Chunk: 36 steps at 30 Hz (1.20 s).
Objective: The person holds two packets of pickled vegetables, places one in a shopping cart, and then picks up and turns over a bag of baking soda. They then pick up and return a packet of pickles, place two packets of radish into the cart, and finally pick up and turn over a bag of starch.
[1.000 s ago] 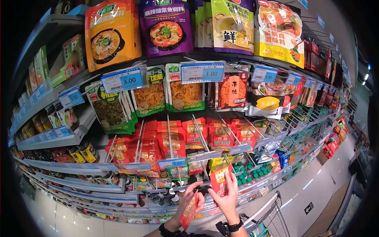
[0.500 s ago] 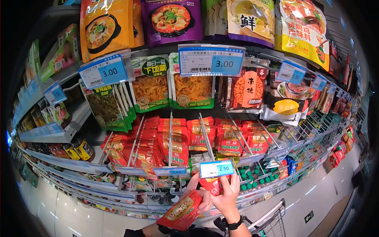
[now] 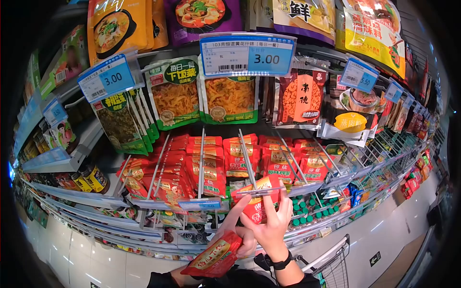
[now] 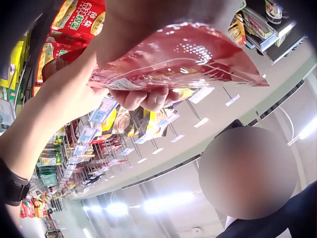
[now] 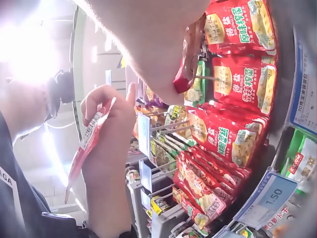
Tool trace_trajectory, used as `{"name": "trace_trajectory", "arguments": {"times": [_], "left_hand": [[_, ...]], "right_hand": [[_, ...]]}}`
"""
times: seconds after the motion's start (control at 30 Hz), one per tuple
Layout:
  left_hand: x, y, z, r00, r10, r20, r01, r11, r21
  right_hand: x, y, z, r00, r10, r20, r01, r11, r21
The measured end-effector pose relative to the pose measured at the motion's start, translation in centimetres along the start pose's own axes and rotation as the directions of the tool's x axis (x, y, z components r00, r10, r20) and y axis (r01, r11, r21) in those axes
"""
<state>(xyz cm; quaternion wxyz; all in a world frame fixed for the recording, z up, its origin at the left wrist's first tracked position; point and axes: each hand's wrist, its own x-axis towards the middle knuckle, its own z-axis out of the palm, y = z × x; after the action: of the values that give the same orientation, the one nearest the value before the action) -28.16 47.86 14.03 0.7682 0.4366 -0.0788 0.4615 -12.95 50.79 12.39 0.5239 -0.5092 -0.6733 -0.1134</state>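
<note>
My left hand (image 3: 246, 237) grips a red pouch of pickled vegetables (image 3: 214, 257) low in the head view, its printed front up. That hand's index finger reaches toward the front end of a shelf hook. Alongside, my right hand (image 3: 271, 225) holds a second red pouch (image 3: 258, 209) between thumb and fingers at the hook's front. A price tag (image 3: 259, 191), seen nearly edge-on, crosses this pouch. In the right wrist view, the left hand (image 5: 106, 116) has its fingers curled round its pouch (image 5: 89, 141). The right hand's pouch (image 5: 189, 57) shows partly behind that hand.
Rows of similar red pouches (image 3: 205, 168) hang on metal hooks behind the hands. Green-edged pouches (image 3: 173, 93) and price tags (image 3: 247, 55) are above. Green-capped bottles (image 3: 307, 211) stand lower right. A shopping cart (image 3: 336, 264) is at the bottom right.
The left hand's pouch swung from upright to lying tilted, face up. The right hand's pouch came up to the hook front; the 2.50 tag there turned from facing me to nearly edge-on.
</note>
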Motion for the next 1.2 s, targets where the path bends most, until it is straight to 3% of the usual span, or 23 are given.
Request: {"name": "trace_trajectory", "arguments": {"times": [0.17,0.27,0.57,0.63,0.7,0.77,0.83,0.9,0.93,0.97,1.0,1.03,1.1,1.13,1.17,1.2], "left_hand": [[-0.4,-0.6,-0.6,1.000,0.000,-0.017,0.000,1.000,0.014],[-0.5,-0.9,-1.6,0.997,0.015,0.080,-0.002,0.989,-0.151],[-0.7,-1.9,-2.5,0.983,0.028,0.184,-0.002,0.990,-0.143],[-1.3,-2.4,-2.9,0.984,0.037,0.173,-0.016,0.992,-0.122],[-2.1,-2.7,-3.1,0.999,-0.010,-0.049,0.003,0.989,-0.147],[-2.0,-2.8,-3.2,0.994,0.000,-0.113,-0.007,0.998,-0.062],[-2.2,-3.0,-3.7,0.984,0.011,-0.176,-0.008,1.000,0.021],[-2.6,-3.3,-4.5,0.957,0.030,-0.289,-0.025,0.999,0.020],[-2.5,-2.7,-4.1,0.925,0.049,-0.377,-0.032,0.998,0.052],[-2.5,-3.0,-4.0,0.925,0.050,-0.378,-0.035,0.998,0.048],[-2.3,-3.6,-4.0,0.844,0.125,-0.521,0.004,0.971,0.239],[-2.3,-3.9,-3.9,0.741,0.224,-0.633,0.078,0.908,0.412],[-2.2,-4.0,-3.8,0.738,0.213,-0.641,0.091,0.909,0.407],[-1.9,-4.2,-3.5,0.712,0.302,-0.634,0.059,0.874,0.483],[-1.8,-4.4,-3.3,0.683,0.387,-0.620,0.033,0.831,0.555],[-1.8,-4.6,-3.7,0.682,0.387,-0.621,0.015,0.841,0.541]], "right_hand": [[0.1,-0.4,0.4,1.000,-0.015,-0.004,0.015,1.000,-0.016],[-0.3,-0.3,0.8,1.000,0.018,0.011,-0.018,0.998,-0.063],[1.7,0.2,3.6,0.998,0.023,0.055,-0.020,0.998,-0.054],[2.7,-0.2,3.5,0.992,-0.019,0.124,0.013,0.999,0.051],[3.0,-0.1,3.0,0.984,0.007,0.177,-0.029,0.992,0.121],[2.0,1.4,2.8,0.946,-0.029,0.324,0.033,0.999,-0.005],[1.2,2.0,2.1,0.951,-0.003,0.310,-0.009,0.999,0.039],[0.2,2.7,0.9,0.927,0.135,0.351,-0.238,0.933,0.271],[-0.3,2.6,0.2,0.926,0.132,0.353,-0.235,0.934,0.267],[-0.7,2.3,-0.7,0.915,0.142,0.379,-0.311,0.846,0.434],[-1.3,2.3,-1.3,0.902,0.147,0.406,-0.379,0.722,0.580],[-1.8,2.2,-1.6,0.908,0.032,0.417,-0.345,0.621,0.704],[-2.2,1.7,-2.6,0.899,-0.145,0.414,-0.272,0.557,0.785],[-3.0,1.7,-2.6,0.883,-0.143,0.446,-0.310,0.537,0.785],[-3.6,2.1,-2.2,0.900,-0.181,0.396,-0.236,0.561,0.794],[-4.3,2.3,-2.0,0.918,-0.136,0.372,-0.249,0.531,0.810]]}}
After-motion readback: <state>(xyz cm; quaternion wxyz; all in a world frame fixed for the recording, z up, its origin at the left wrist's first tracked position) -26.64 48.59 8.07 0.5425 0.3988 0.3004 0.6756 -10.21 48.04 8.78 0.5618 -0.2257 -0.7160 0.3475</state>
